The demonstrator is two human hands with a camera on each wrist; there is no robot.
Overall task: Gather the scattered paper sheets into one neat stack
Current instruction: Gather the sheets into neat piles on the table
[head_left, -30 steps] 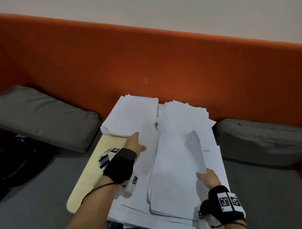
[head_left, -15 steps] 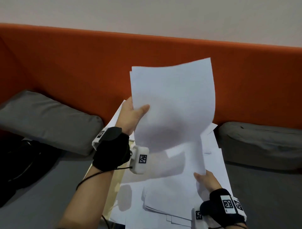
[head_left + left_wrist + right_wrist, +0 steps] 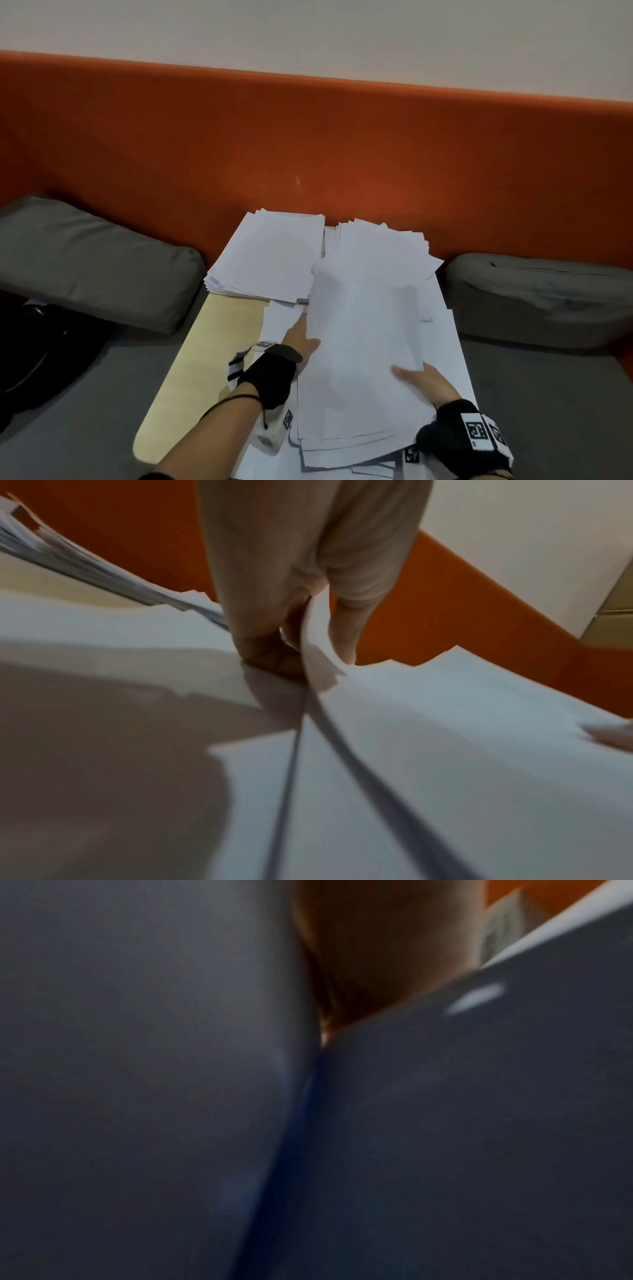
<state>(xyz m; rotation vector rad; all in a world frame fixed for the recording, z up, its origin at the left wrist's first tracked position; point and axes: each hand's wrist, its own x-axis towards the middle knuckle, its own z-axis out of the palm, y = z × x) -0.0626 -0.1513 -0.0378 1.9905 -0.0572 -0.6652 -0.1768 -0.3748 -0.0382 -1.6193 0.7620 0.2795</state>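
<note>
No legible text, brand or number appears; the wrist bands (image 3: 478,431) carry only black-and-white square marker patterns, and the paper sheets (image 3: 363,342) are blank.

The left hand (image 3: 301,339), which half a second ago held a sheet (image 3: 363,329) up in front of the orange backrest, has come back down; the sheet now lies low over the loose papers, its left edge pinched.
</note>
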